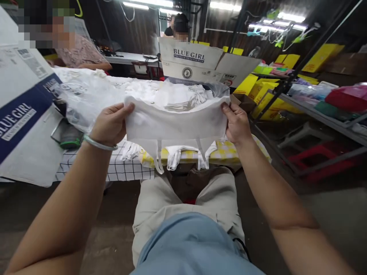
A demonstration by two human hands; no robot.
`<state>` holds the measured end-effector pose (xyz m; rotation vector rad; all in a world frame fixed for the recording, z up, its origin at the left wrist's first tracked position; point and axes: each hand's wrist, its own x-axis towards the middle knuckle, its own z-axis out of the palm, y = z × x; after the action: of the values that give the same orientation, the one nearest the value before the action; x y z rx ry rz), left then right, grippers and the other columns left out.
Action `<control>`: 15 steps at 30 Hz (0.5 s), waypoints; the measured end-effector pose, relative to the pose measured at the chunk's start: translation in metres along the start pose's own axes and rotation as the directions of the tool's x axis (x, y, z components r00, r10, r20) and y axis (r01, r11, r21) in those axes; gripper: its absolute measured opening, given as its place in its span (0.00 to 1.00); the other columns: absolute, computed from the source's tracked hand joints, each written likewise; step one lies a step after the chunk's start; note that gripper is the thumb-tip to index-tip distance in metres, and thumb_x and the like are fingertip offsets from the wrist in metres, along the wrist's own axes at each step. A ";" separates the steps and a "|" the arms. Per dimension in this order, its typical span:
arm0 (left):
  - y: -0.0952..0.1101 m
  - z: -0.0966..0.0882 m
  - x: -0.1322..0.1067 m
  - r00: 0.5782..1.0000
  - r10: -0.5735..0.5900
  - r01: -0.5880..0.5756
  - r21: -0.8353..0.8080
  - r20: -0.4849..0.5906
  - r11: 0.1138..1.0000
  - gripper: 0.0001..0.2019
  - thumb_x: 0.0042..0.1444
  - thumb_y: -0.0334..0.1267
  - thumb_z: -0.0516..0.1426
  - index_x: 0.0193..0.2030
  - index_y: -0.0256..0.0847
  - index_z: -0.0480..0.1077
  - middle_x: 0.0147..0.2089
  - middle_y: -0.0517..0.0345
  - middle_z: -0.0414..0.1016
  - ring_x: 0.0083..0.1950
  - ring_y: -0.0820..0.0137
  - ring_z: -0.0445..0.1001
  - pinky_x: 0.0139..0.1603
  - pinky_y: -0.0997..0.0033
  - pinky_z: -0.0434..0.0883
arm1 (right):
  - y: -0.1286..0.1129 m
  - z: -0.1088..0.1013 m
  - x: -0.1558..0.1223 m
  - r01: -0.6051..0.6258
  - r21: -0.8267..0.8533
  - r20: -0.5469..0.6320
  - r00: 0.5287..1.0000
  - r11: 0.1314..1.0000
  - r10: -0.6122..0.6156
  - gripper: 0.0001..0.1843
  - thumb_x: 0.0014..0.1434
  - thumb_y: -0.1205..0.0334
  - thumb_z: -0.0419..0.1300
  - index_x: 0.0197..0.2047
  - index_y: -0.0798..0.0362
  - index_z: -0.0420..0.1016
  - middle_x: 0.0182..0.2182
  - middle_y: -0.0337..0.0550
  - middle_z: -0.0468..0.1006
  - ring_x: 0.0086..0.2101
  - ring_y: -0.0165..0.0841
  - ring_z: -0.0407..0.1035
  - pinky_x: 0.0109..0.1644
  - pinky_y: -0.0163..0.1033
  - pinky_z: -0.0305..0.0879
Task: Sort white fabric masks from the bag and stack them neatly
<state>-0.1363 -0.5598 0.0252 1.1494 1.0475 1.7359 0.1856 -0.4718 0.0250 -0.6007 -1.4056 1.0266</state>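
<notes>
- A dark wall (pixel 137 32) stood well beyond the left hand (pixel 110 122), with a pale opening (pixel 162 21) in it (window or doorway, I couldn't tell).
- Tube lights (pixel 225 6) glowed high beyond the right hand (pixel 236 122) and the left hand.
- A worktable (pixel 94 164) under checked cloths ran below and beyond them.
- A white-topped table (pixel 127 58) stood farther back, past the left hand.
- A metal rack (pixel 323 119) stood right of the right hand, a grey stool (pixel 311 131) and a red stool (pixel 323 153) low beside it.
- Dark brownish floor (pixel 107 244) lay below.
</notes>
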 end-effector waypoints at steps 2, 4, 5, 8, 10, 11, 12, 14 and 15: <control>-0.023 0.012 -0.011 0.996 -0.092 0.093 -0.024 0.020 0.995 0.13 0.46 0.41 0.67 0.34 0.35 0.76 0.30 0.54 0.79 0.31 0.69 0.77 0.35 0.72 0.78 | 0.005 -0.024 -0.027 -0.055 -0.009 -0.037 0.998 0.998 0.054 0.20 0.50 0.44 0.66 0.40 0.49 0.76 0.38 0.39 0.81 0.48 0.38 0.72 0.49 0.44 0.72; -0.044 0.021 -0.017 0.981 -0.186 0.188 -0.035 0.054 0.982 0.16 0.42 0.43 0.68 0.34 0.34 0.76 0.31 0.53 0.80 0.30 0.69 0.77 0.34 0.72 0.77 | 0.017 -0.043 -0.048 -0.127 -0.014 -0.084 0.988 0.992 0.126 0.20 0.49 0.45 0.66 0.40 0.50 0.76 0.37 0.40 0.81 0.46 0.39 0.73 0.47 0.44 0.72; -0.055 0.025 -0.017 0.971 -0.229 0.232 -0.032 0.073 0.972 0.17 0.41 0.43 0.69 0.35 0.33 0.76 0.31 0.52 0.80 0.31 0.68 0.77 0.35 0.71 0.77 | 0.026 -0.051 -0.054 -0.167 -0.013 -0.110 0.980 0.986 0.164 0.20 0.49 0.45 0.66 0.40 0.50 0.76 0.36 0.41 0.81 0.45 0.39 0.74 0.46 0.45 0.72; -0.090 0.031 -0.001 0.943 -0.318 0.319 0.000 0.097 0.948 0.18 0.40 0.43 0.68 0.35 0.33 0.76 0.31 0.52 0.79 0.32 0.66 0.77 0.35 0.70 0.76 | 0.061 -0.066 -0.055 -0.267 -0.002 -0.167 0.950 0.964 0.263 0.20 0.47 0.46 0.67 0.38 0.51 0.75 0.33 0.41 0.81 0.41 0.39 0.74 0.44 0.45 0.73; -0.117 0.033 0.020 0.931 -0.362 0.361 0.025 0.055 0.932 0.15 0.40 0.42 0.68 0.32 0.33 0.75 0.28 0.53 0.78 0.31 0.67 0.76 0.32 0.71 0.75 | 0.090 -0.070 -0.045 -0.309 -0.019 -0.184 0.936 0.951 0.300 0.21 0.47 0.45 0.66 0.38 0.52 0.74 0.32 0.42 0.81 0.39 0.39 0.74 0.42 0.44 0.72; -0.131 0.034 0.031 0.923 -0.384 0.383 0.034 0.022 0.923 0.13 0.40 0.40 0.67 0.31 0.34 0.74 0.27 0.54 0.77 0.30 0.67 0.76 0.31 0.72 0.74 | 0.106 -0.071 -0.038 -0.327 -0.050 -0.193 0.930 0.944 0.312 0.21 0.48 0.44 0.65 0.38 0.52 0.74 0.32 0.42 0.80 0.38 0.39 0.74 0.41 0.43 0.72; -0.145 0.034 0.043 0.912 -0.410 0.411 0.046 -0.024 0.911 0.12 0.40 0.38 0.66 0.29 0.34 0.74 0.25 0.55 0.76 0.29 0.68 0.75 0.30 0.72 0.73 | 0.121 -0.071 -0.030 -0.347 -0.111 -0.207 0.925 0.931 0.319 0.21 0.49 0.44 0.63 0.38 0.53 0.74 0.31 0.42 0.80 0.38 0.38 0.74 0.41 0.43 0.72; -0.172 0.036 0.062 0.879 -0.457 0.469 0.078 -0.132 0.880 0.08 0.40 0.34 0.65 0.27 0.34 0.72 0.23 0.58 0.74 0.27 0.71 0.73 0.30 0.73 0.72 | 0.151 -0.072 -0.016 -0.385 -0.277 -0.248 0.914 0.880 0.322 0.21 0.51 0.44 0.59 0.36 0.54 0.74 0.29 0.42 0.79 0.37 0.38 0.73 0.40 0.42 0.71; -0.183 0.036 0.070 0.861 -0.476 0.497 0.095 -0.181 0.863 0.07 0.39 0.32 0.64 0.26 0.35 0.72 0.22 0.59 0.72 0.26 0.72 0.72 0.29 0.74 0.71 | 0.163 -0.073 -0.011 -0.402 -0.352 -0.267 0.908 0.845 0.321 0.20 0.52 0.44 0.58 0.35 0.54 0.74 0.29 0.42 0.79 0.37 0.37 0.73 0.40 0.42 0.70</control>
<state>-0.0916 -0.4251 -0.1145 0.7461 1.4314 1.3711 0.2217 -0.3876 -0.1292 -1.2827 -1.3570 0.9395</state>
